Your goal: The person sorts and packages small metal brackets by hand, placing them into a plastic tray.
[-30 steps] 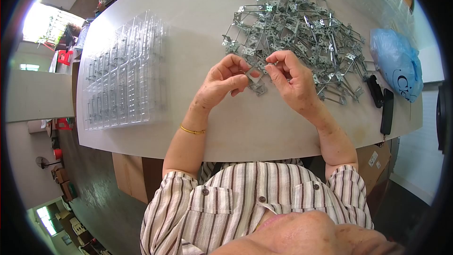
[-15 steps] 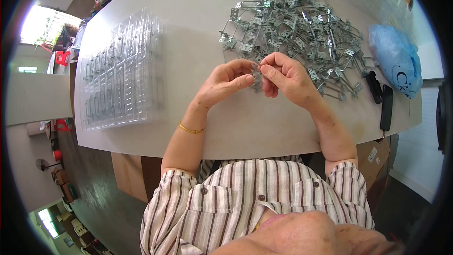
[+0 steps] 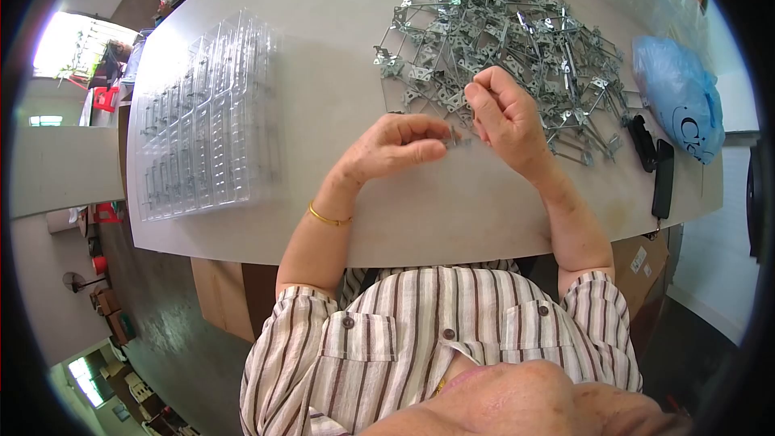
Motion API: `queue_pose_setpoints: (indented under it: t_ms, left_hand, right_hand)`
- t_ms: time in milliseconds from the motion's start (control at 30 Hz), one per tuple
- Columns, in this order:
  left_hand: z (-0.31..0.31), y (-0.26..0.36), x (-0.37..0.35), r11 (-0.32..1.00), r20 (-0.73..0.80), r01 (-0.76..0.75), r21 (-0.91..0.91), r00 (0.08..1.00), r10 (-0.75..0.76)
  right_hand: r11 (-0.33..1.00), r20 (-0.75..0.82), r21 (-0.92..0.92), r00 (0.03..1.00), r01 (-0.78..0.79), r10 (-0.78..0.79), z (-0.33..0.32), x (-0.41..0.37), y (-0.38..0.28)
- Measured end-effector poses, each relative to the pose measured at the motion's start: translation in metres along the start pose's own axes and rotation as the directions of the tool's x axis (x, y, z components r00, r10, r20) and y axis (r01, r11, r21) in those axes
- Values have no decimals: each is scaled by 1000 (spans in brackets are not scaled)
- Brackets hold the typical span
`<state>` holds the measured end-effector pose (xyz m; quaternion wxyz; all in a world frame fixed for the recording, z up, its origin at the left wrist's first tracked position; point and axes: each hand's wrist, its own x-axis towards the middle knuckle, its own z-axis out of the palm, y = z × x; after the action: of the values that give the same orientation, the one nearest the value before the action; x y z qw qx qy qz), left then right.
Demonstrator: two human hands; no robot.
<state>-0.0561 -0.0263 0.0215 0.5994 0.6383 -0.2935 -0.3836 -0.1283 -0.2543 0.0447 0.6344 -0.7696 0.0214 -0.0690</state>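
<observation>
My left hand (image 3: 395, 147), with a gold bangle on its wrist, is closed on a small metal part (image 3: 456, 141) that sticks out past the thumb and fingertips. To its right and slightly higher is my right hand (image 3: 508, 121), apart from the left, its fingers curled and pinched together. Whatever those fingertips hold, if anything, is too small to make out. Just beyond both hands spreads a large tangled pile of metal brackets and rods (image 3: 500, 32).
Stacked clear plastic trays (image 3: 210, 121) with metal parts stand on the left of the white table (image 3: 323, 56). At the right lie a blue plastic bag (image 3: 678, 97) and a black tool-like object (image 3: 662, 182). Cardboard boxes (image 3: 222, 295) are below the table edge.
My hands have come apart. The right one moved up and to the right, and the left one dropped slightly while keeping the metal part.
</observation>
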Motion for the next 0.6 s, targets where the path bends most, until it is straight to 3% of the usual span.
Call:
queue_pose_setpoints:
  t_ms: [67, 233, 367, 600]
  left_hand:
    - [-1, -2, -1, 985, -89, 6, -173, 996, -22]
    - [-10, -1, 1, 907, -209, -90, -411, 978, 2]
    - [-12, -1, 2, 892, -208, -119, -437, 978, 28]
    - [-14, -12, 4, 880, -221, -133, -457, 975, 32]
  right_hand:
    - [983, 35, 158, 995, -95, 90, -5, -1, -13]
    - [979, 108, 142, 985, -148, 134, 0, -2, -12]
    - [996, 97, 58, 994, -62, 56, 9, -2, -5]
    - [989, 137, 19, 980, -147, 143, 6, -3, -12]
